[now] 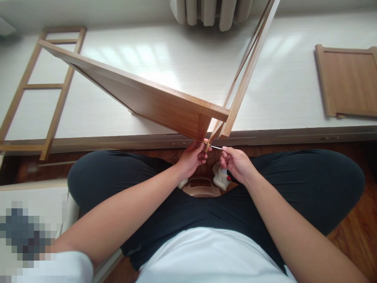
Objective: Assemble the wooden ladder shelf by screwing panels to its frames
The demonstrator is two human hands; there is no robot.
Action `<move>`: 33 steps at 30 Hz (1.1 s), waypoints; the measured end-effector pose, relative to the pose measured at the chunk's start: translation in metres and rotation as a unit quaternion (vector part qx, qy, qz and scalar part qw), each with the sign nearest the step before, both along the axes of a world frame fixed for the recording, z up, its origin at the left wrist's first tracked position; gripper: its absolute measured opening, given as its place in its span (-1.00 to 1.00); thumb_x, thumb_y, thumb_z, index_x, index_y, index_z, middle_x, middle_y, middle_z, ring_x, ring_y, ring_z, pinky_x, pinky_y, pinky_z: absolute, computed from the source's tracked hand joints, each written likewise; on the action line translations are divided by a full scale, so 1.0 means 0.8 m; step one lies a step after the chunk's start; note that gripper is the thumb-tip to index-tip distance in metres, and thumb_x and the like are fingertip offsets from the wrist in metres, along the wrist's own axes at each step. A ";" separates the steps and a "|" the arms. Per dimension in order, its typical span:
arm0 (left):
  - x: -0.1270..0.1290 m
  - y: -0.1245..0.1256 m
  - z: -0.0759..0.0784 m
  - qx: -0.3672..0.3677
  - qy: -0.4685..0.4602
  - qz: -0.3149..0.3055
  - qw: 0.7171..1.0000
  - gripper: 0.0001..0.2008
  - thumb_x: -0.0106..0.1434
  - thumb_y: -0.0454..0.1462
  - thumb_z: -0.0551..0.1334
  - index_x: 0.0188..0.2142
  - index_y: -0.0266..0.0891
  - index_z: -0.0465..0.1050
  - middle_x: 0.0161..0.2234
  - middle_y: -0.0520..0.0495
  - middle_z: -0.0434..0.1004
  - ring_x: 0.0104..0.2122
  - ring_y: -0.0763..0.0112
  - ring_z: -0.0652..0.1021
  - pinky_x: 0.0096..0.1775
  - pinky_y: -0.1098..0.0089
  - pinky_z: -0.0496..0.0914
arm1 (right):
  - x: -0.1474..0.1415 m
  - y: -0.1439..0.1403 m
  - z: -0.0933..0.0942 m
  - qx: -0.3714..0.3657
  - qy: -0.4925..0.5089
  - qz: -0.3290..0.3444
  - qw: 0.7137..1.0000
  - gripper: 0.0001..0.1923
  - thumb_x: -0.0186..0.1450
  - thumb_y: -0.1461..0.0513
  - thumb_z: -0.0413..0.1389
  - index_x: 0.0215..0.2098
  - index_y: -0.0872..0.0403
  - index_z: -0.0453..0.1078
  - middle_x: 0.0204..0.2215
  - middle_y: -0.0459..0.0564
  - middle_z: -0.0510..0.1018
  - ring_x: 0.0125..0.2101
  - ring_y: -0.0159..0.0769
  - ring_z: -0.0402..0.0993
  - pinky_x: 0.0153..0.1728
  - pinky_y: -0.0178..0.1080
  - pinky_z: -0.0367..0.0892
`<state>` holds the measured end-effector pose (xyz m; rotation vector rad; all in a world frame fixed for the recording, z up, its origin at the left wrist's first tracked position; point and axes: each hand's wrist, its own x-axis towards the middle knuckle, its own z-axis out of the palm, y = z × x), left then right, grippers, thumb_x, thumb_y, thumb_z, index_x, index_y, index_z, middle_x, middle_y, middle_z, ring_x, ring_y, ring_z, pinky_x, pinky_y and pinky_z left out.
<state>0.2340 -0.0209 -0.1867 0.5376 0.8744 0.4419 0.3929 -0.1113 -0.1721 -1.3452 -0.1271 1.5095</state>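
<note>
My right hand [237, 163] is closed around a screwdriver [216, 147]. Its thin metal shaft points left, with the tip at the lower end of a wooden ladder-like frame [247, 74]. Most of the handle is hidden in my palm; a black and red bit shows below. Fingers of my left hand [193, 157] pinch the corner where that frame meets a wooden panel [153, 102]. The panel stands on edge, slanting away to the left, while the frame leans up to the right. Whether a screw sits at the joint I cannot make out.
A second slatted wooden frame [25, 114] lies at the left of the white ledge [165, 51]. On the right rests a smaller wooden panel [350, 82]. A white radiator [209, 11] is at the back. Below my hands is a brown stool or box [202, 188] between my legs.
</note>
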 end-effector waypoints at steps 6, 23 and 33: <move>-0.001 0.000 -0.002 0.001 0.000 0.000 1.000 -0.56 0.17 -0.04 0.48 -0.04 -0.16 0.51 -0.28 -0.03 0.59 -0.47 0.55 0.48 -0.46 0.54 0.33 | 0.000 0.000 -0.006 0.007 -0.097 0.046 0.994 -0.65 0.19 -0.02 0.28 -0.50 0.07 0.42 -0.63 -0.04 0.53 -0.65 -0.42 0.30 -0.60 -0.36 0.16; -0.001 0.000 0.000 0.004 -0.007 -0.001 1.000 -0.58 0.18 -0.03 0.47 -0.06 -0.15 0.50 -0.29 -0.02 0.58 -0.46 0.55 0.48 -0.45 0.54 0.32 | 0.007 -0.010 -0.001 0.070 -0.473 0.154 0.865 -0.79 0.32 0.08 0.22 -0.26 0.01 0.64 -0.36 -0.02 0.70 -0.37 -0.18 0.58 -0.26 -0.18 0.40; -0.001 0.000 -0.001 -0.001 -0.001 0.001 1.000 -0.58 0.19 -0.04 0.47 -0.04 -0.15 0.51 -0.28 -0.03 0.59 -0.46 0.55 0.48 -0.45 0.54 0.33 | 0.014 -0.013 0.002 0.079 -0.510 0.132 0.846 -0.81 0.35 0.10 0.20 -0.24 0.00 0.62 -0.30 -0.03 0.71 -0.30 -0.15 0.59 -0.16 -0.15 0.41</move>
